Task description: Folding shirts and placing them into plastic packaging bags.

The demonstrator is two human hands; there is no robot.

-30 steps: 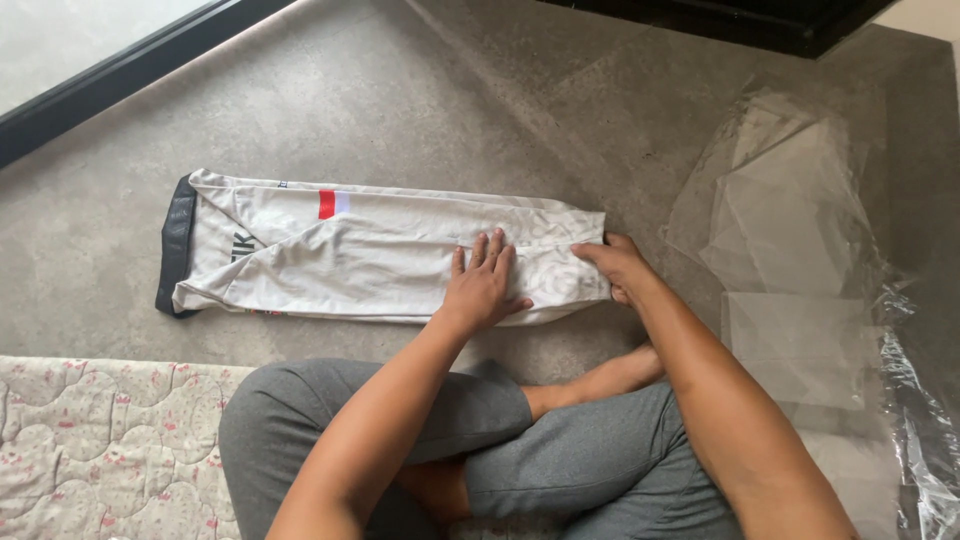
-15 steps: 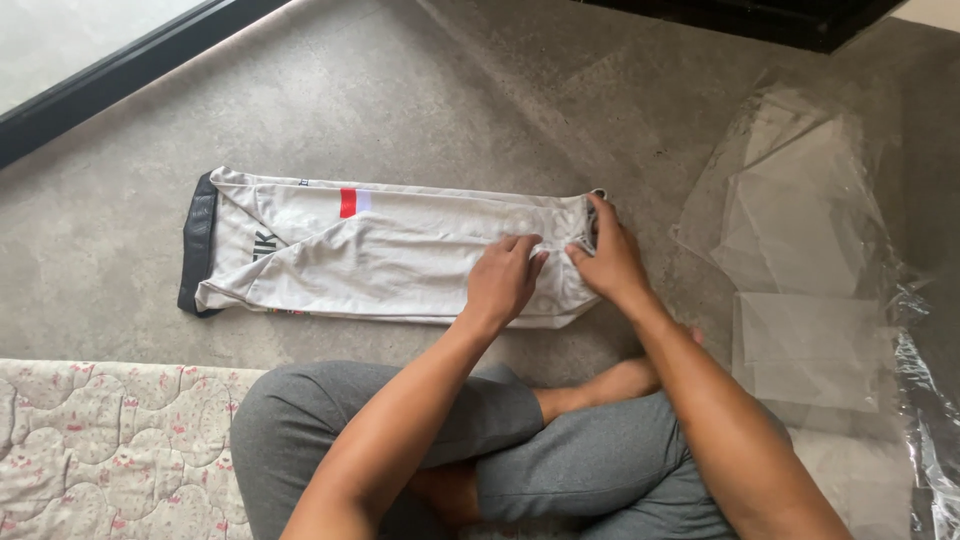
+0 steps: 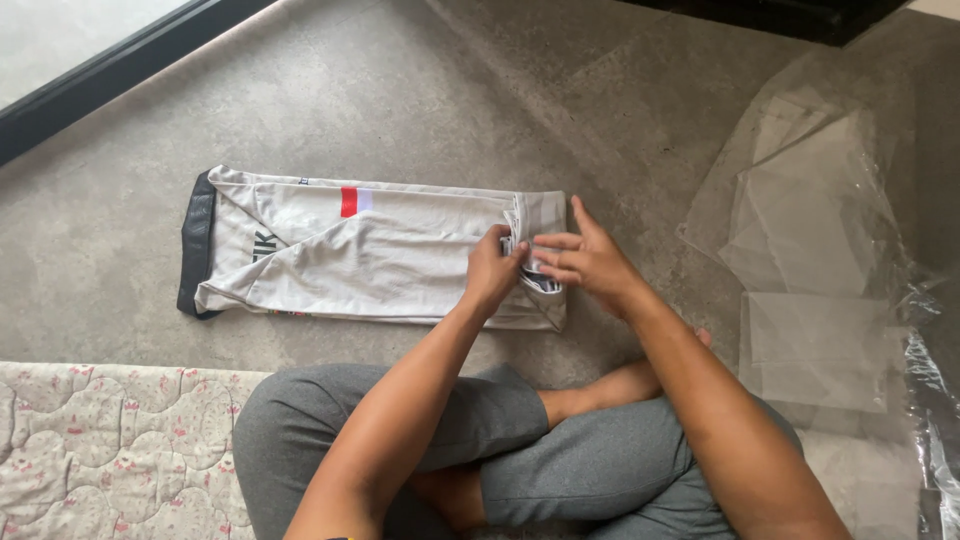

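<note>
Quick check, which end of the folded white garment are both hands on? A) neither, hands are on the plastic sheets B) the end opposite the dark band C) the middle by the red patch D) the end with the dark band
B: the left hand and right hand both grip the white garment at its end farthest from the dark band, where the fabric is turned up.

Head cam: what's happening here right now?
A person sits cross-legged on a grey floor with a white garment folded into a long strip in front of them. The left hand and right hand both grip the strip's right end, where the fabric is turned over. Clear plastic bags lie to the right, a quilted mat at lower left.
</note>
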